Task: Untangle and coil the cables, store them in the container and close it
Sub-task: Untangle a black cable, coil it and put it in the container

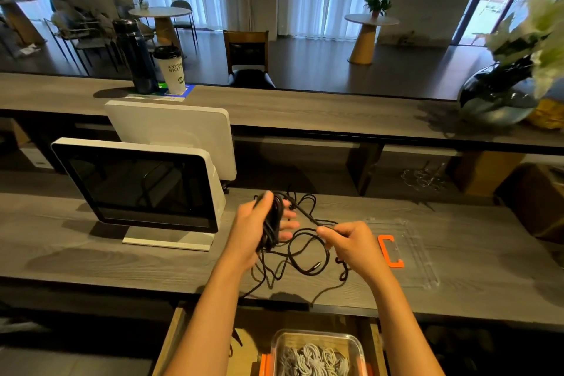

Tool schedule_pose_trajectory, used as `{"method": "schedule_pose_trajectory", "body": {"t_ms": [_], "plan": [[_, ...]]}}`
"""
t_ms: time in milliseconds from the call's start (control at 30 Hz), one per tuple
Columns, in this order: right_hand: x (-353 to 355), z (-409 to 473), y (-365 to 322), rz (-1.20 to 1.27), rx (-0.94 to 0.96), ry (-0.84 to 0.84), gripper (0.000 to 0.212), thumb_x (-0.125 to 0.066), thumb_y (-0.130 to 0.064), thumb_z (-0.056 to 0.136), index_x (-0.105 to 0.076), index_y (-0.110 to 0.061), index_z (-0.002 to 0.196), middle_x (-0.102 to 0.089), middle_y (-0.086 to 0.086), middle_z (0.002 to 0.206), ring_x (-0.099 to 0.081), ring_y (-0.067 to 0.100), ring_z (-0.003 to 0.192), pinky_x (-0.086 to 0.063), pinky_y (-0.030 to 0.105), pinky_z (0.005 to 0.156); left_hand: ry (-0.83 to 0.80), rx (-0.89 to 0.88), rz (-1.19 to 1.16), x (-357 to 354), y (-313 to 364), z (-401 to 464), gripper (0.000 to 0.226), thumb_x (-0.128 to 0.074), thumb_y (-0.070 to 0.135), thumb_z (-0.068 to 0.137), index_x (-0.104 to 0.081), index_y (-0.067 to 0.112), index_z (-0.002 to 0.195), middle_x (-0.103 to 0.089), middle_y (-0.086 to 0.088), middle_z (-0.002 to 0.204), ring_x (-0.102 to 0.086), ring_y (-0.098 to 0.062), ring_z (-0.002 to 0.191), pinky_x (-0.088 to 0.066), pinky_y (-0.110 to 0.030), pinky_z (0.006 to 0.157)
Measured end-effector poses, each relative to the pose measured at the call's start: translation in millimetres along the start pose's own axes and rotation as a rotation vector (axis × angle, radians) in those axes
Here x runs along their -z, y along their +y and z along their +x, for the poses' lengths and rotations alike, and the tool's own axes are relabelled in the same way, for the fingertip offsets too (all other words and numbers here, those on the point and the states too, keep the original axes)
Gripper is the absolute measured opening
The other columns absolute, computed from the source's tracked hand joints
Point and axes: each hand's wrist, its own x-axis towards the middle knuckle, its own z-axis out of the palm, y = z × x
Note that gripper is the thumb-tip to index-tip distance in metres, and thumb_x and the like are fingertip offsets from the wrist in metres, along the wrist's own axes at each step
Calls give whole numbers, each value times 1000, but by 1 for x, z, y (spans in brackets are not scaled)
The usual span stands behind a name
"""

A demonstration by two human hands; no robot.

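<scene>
The person stands at a wooden counter (pixel 122 256), winding a black cable (pixel 305 250). The left hand (pixel 259 223) holds a bundle of finished loops (pixel 272 223), thumb curled over the top and fingers wrapped round from behind, their tips showing past the bundle. The right hand (pixel 351 241) pinches a free run of the same cable between thumb and fingertips, just right of the bundle, with the strand stretched taut between the two hands.

The rest of the cable lies in loose, overlapping curls on the counter under the hands, and one tail hangs over the front edge. A plug end (pixel 314 267) shows among the curls.

The cable looks light, thin and limp, so it probably sags and snags on itself rather than holding a shape; loops are likely to spring open if the left grip slackens. The sensible hold is where it is now: the bundle clamped at one side, the free strand fed through a light pinch so that knots are felt before they tighten.

The container (pixel 317 351) sits in an open drawer (pixel 174 342) below the counter, with grey coiled cables (pixel 314 360) inside. Its clear lid (pixel 418 253), with an orange clip (pixel 390 250), lies on the counter to the right. A monitor (pixel 137 186) stands at the left.
</scene>
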Motion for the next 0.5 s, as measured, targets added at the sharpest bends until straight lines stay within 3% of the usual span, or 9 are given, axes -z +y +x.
{"method": "schedule_pose_trajectory", "body": {"t_ms": [67, 167, 267, 367, 500], "plan": [[4, -2, 6, 54, -21, -35, 41, -65, -34, 92, -67, -12, 58, -55, 1, 49, -49, 9, 48, -42, 23, 55, 87, 5, -178, 7, 4, 3, 44, -40, 39, 104, -63, 4, 120, -74, -16, 107, -72, -31, 101, -58, -45, 88], [8, -3, 8, 85, -7, -56, 40, -63, -30, 94, -64, -20, 55, -58, 0, 53, -54, 13, 55, -44, 25, 60, 116, 27, -656, 15, 13, 5, 48, -39, 41, 104, -59, 3, 126, -72, -15, 115, -70, -27, 108, -52, -45, 95], [8, -4, 6, 50, 17, -65, 30, -65, -29, 93, -69, -19, 65, -58, -3, 56, -53, 11, 57, -45, 20, 59, 173, -13, -856, 17, 15, 6, 44, -40, 43, 104, -61, 5, 110, -71, -8, 92, -73, -20, 87, -54, -43, 91], [8, -4, 4, 10, 35, -51, 18, -70, -25, 90, -74, -16, 74, -59, -4, 59, -52, 6, 57, -45, 18, 57, 287, -35, -762, 17, 15, 7, 39, -43, 42, 104, -61, 7, 104, -62, -4, 77, -63, -14, 64, -57, -33, 69], [11, -4, 3, -86, 46, -65, 8, -73, -19, 88, -77, -26, 88, -74, -8, 78, -67, 1, 75, -51, 18, 69, 516, -96, -371, 17, 12, 6, 34, -49, 37, 103, -63, 7, 102, -64, -5, 73, -58, -11, 55, -53, -28, 54]]}}
